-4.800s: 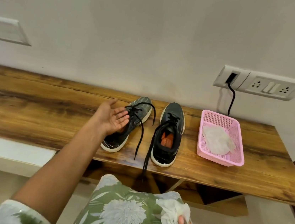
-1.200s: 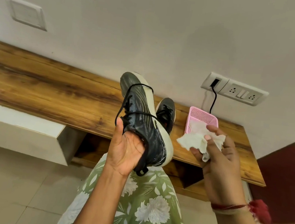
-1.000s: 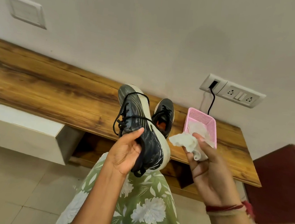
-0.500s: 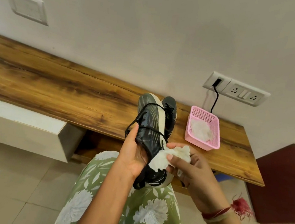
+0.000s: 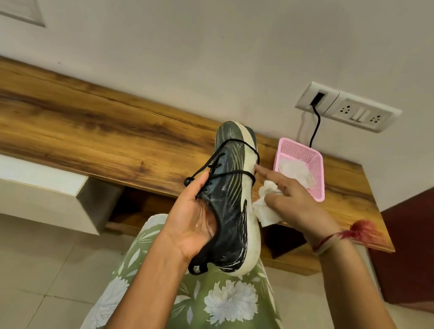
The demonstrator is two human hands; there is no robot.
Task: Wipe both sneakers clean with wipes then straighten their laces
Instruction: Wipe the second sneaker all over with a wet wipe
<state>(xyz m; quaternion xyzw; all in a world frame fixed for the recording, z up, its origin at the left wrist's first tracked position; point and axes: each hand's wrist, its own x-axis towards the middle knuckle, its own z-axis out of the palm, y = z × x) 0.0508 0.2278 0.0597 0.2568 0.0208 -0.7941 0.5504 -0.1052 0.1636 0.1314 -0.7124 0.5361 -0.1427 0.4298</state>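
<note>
A dark grey sneaker (image 5: 230,193) with a white sole and loose black laces is lifted above my lap, toe pointing away. My left hand (image 5: 189,221) grips it, fingers tucked into its opening. My right hand (image 5: 292,201) holds a crumpled white wipe (image 5: 263,209) against the sole's right edge, index finger stretched along the sole. The second sneaker is hidden behind the raised one.
A long wooden shelf (image 5: 77,133) runs along the wall. A pink mesh basket (image 5: 317,160) with another white wipe (image 5: 295,171) stands on it at the right. A socket panel (image 5: 353,110) with a black cable is on the wall above. A dark red cabinet (image 5: 424,244) stands at the right.
My right hand has carried the wipe from the sneaker's heel side up to the sole's right edge. The sneaker has tilted, showing more of its side, and now hides the second sneaker.
</note>
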